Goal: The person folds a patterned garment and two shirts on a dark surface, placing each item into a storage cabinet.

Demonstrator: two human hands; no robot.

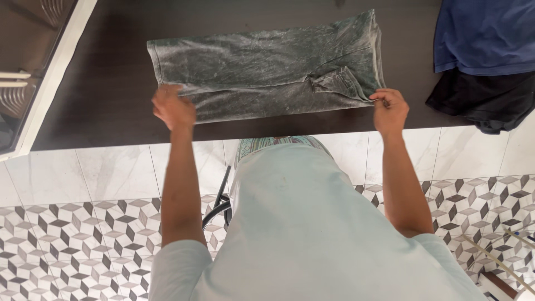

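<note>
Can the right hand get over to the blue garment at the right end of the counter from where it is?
Probably yes. The right hand pinches the grey garment near edge; the blue garment lies further right on the dark counter, nothing between, but it must let go first.

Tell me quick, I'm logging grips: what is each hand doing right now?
Left hand: closed, gripping the near edge of the grey washed garment.
Right hand: closed, pinching the same garment's near edge.
</note>
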